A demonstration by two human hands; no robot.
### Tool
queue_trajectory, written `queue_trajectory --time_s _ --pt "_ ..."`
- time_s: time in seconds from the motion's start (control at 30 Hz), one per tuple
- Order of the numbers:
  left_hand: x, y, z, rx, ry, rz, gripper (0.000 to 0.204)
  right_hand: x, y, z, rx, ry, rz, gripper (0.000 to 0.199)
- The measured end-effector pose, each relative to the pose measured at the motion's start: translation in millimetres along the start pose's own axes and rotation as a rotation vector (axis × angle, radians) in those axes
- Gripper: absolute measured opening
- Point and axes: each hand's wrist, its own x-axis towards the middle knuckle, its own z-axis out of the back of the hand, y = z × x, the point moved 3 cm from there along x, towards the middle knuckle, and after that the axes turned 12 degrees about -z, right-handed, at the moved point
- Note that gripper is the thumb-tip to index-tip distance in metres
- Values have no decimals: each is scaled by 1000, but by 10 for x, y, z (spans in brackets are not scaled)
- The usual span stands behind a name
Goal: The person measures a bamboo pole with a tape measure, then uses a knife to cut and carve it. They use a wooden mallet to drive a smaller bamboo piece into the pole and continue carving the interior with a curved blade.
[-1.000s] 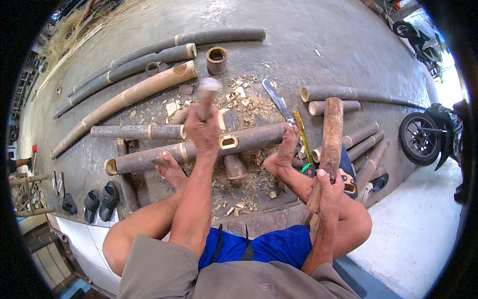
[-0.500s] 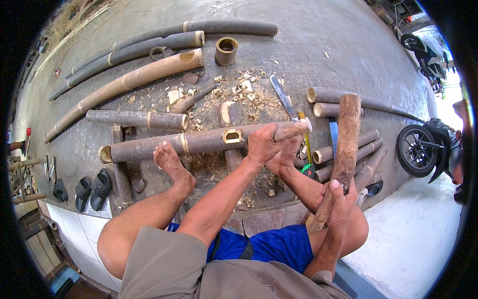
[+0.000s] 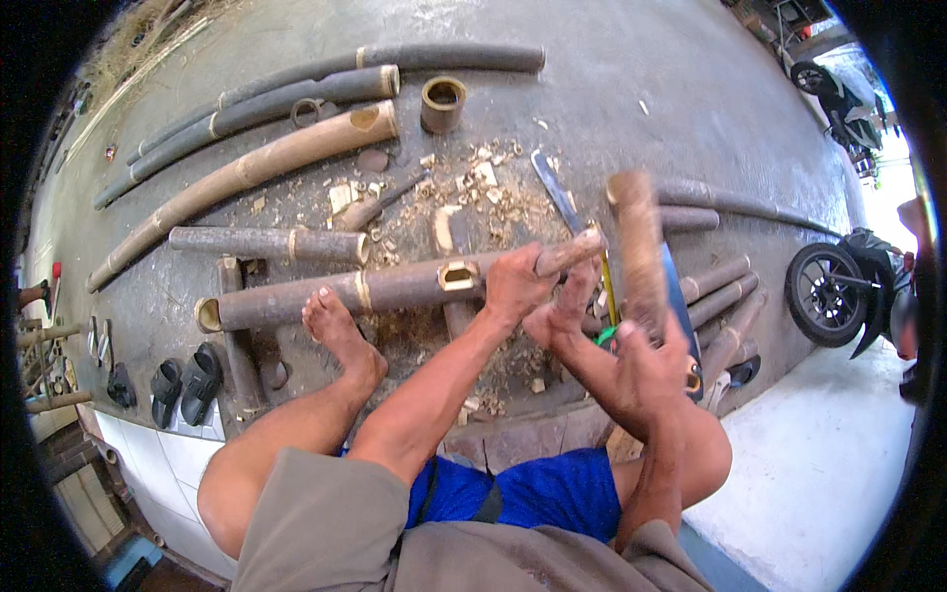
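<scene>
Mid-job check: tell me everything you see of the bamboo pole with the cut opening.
The dark brown pole looks like bamboo, round and hollow, with a pale-rimmed open left end, a pale node ring and an angular, pale-edged opening cut in its upper side. It lies over two crosswise pieces, slanting slightly away toward the right. The left foot rests on it; the left hand and right foot overlap its right part, hiding that end, so their contact is unclear.

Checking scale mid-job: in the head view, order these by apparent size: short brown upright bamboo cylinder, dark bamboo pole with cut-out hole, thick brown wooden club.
1. Bamboo pole
2. Wooden club, blurred
3. Bamboo cylinder
</scene>
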Motion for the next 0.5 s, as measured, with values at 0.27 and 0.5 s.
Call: queue_trajectory --time_s 0.27,0.5 --pt "-10 79 -75 68 137 3 28 133 68 -11 -261 -217 208 32" --pt "-71 116 -109 112 171 4 29 167 -65 595 266 -492 -19 36"
